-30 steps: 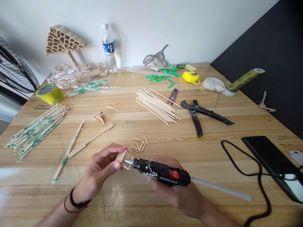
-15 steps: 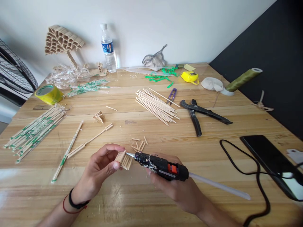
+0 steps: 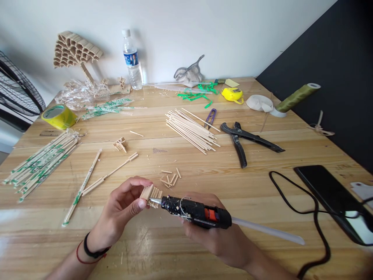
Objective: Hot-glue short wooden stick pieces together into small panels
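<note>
Between the thumb and fingers of my left hand [image 3: 122, 210] is a small bundle of short wooden sticks [image 3: 156, 192], set side by side. My right hand [image 3: 215, 233] is wrapped round a black glue gun [image 3: 195, 210] with an orange part on its body. The gun's metal nozzle touches or nearly touches the sticks' near side. A long translucent glue stick [image 3: 268, 230] juts from the gun's back end. Just beyond the hands lie several loose cut stick pieces [image 3: 171, 179]. A small stick assembly [image 3: 120, 144] and a long stick with thicker ends [image 3: 110, 173] rest farther left.
Long thin sticks [image 3: 192, 131] lie mid-table near black cutters [image 3: 250, 139] and purple snips [image 3: 210, 118]. Wrapped chopsticks [image 3: 43, 161] and yellow tape [image 3: 60, 116] are at left. A bottle [image 3: 132, 62] stands at the back. A black cord [image 3: 316, 217] and a phone-like device [image 3: 329, 198] lie right.
The glue gun's nozzle has moved down and slightly left, from the top edge of the stick bundle to its near side. My left hand holds the bundle in almost the same place.
</note>
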{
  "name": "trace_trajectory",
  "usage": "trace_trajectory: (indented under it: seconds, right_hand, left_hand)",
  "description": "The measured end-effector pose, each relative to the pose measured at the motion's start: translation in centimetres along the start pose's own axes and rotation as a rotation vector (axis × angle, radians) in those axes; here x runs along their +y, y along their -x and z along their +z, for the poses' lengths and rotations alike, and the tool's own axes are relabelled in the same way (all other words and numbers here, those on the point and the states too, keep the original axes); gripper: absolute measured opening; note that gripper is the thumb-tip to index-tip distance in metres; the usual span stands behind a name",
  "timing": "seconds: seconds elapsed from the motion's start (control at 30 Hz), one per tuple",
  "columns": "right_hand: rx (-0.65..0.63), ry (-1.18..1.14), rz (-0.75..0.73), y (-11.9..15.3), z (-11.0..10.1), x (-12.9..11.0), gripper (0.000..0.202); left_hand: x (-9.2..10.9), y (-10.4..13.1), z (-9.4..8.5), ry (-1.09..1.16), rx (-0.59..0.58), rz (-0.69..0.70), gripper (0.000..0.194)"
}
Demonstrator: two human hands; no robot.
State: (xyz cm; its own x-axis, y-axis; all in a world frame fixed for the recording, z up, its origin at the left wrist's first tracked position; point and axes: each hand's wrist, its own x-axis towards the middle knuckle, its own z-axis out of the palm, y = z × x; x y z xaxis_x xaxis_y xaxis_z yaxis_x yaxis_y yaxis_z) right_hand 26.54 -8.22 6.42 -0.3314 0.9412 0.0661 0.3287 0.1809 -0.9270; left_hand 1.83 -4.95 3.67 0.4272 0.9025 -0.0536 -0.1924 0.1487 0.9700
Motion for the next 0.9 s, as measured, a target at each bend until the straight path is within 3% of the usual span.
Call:
trace_trajectory:
  seconds: [0.13,0.4,0.5,0.63,0.73,0.9]
  right_hand:
    - [0.003,-0.013,0.031,0.1,0.2,0.2,0.024]
    - [0.314,-0.089,0.298,0.2,0.4,2.3,0.027]
    - [0.322,-0.044,0.248,-0.3,0.3,2.6,0.034]
    - [0.285,0.038,0.192,-0.8,1.0,2.7,0.027]
    - [0.223,0.142,0.159,-0.7,2.4,2.4,0.021]
    - [0.190,0.372,0.063,-0.5,5.6,1.5,0.032]
  left_hand:
    - [0.2,-0.2,0.1,0.007,-0.006,0.003,0.028]
    - [-0.1,-0.3,-0.5,-0.007,0.031,-0.021,0.027]
    - [0.3,-0.4,-0.9,-0.026,0.102,-0.011,0.028]
    - [1.6,-1.0,-1.5,-0.021,0.299,0.074,0.030]
    - [2.6,-1.5,-2.3,0.027,0.379,0.148,0.033]
    - [3.1,-1.7,-3.6,0.078,0.431,0.210,0.026]
